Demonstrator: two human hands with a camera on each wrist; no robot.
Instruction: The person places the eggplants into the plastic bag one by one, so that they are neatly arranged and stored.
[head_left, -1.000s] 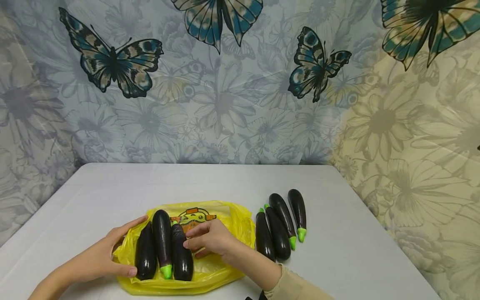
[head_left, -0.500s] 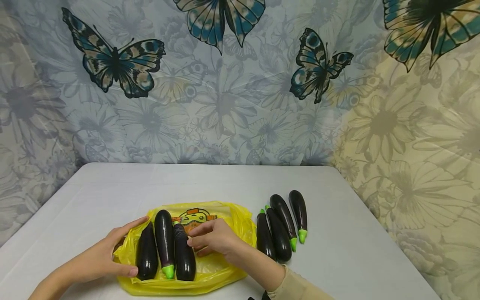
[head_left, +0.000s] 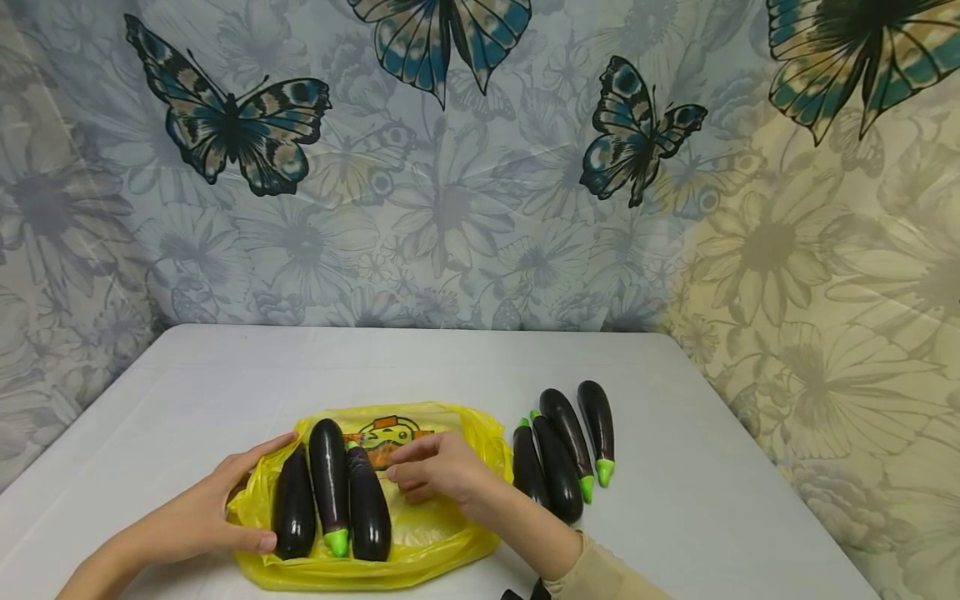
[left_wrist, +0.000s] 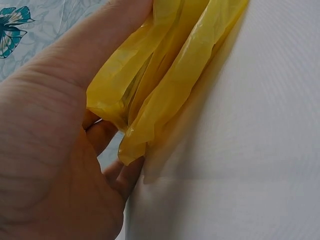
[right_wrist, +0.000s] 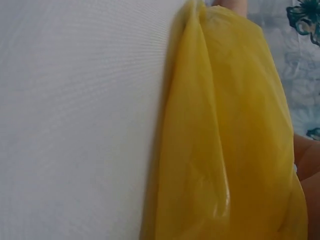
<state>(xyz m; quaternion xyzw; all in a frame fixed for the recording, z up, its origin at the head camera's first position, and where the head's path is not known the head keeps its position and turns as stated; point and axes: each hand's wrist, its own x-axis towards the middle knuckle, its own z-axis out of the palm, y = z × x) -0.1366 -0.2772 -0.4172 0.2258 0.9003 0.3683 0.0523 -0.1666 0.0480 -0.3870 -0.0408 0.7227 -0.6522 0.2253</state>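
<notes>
A yellow plastic bag (head_left: 442, 537) lies spread on the table with three dark purple eggplants on it. The left eggplant (head_left: 295, 508) is beside my left thumb; the middle eggplant (head_left: 328, 475) has its green stem end toward me, and the right eggplant (head_left: 369, 512) points its stem away. My left hand (head_left: 201, 504) grips the bag's left side, thumb at the near edge and fingers at the far side; the left wrist view shows fingers under the bunched plastic (left_wrist: 165, 95). Just right of the eggplants, my right hand (head_left: 442, 473) hovers over the bag with loosely bent fingers, holding nothing.
Several more eggplants (head_left: 558, 471) lie in a slanted row on the white table (head_left: 697, 517), right of the bag. A small dark thing (head_left: 513, 595) pokes out by the right sleeve at the bottom edge. Butterfly-printed cloth (head_left: 450, 250) hangs behind the table.
My right hand has drawn away from the right eggplant, moving slightly to the right. The left hand stays at the bag's left side, and the eggplants keep their arrangement.
</notes>
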